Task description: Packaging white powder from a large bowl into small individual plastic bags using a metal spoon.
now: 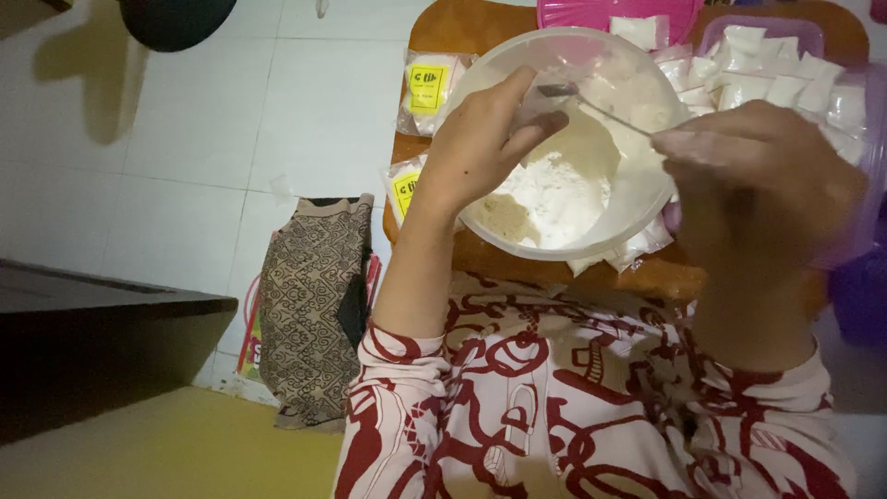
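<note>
sleeves [573, 407] patterned in red and pale pink fill the bottom of the view, closest to the lens, and both forearms reach forward from them to a bowl [637, 199] on a low wooden table [443, 28]. left hand [476, 148] curls over the bowl's near-left rim, fingers closed on the edge, which looks like a way to keep the light plastic from sliding or tipping. right hand [758, 185] is closed narrowly around the handle of a spoon [591, 103], whose head sits up near the left fingers, above the white powder [554, 189] heaped in the bowl's bottom; holding it by the far end gives reach across the wide bowl. small filled packets [767, 79] of white stuff are piled in a purple tray [813, 32] just beyond the right hand, close enough to reach without shifting. two packets with yellow labels [428, 88] lie at the table's left edge, beside the bowl. a pink basket [564, 11] stands behind. on the white tiled floor [185, 139] to the left lies a patterned brown bag [314, 305].
</note>
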